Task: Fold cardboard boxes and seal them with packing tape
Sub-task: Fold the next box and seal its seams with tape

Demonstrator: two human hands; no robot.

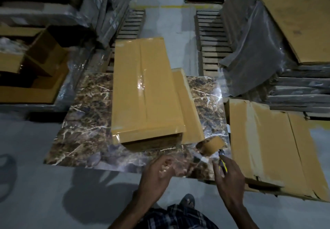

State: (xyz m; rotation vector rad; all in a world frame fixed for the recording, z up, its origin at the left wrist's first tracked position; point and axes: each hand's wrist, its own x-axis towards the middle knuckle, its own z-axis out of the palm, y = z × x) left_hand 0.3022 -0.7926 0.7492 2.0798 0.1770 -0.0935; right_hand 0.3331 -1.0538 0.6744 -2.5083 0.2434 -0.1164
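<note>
On veined marble we've got a long glossy-taped box, left hand loosely curled, right hand gripping a cutter.

a box lies on the slab; the tape roll sits right of it, flat cardboard farther right.

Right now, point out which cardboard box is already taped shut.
The long box on the marble slab: glossy tape runs along its seam. The left box stands open; the right cardboard lies flattened.
</note>
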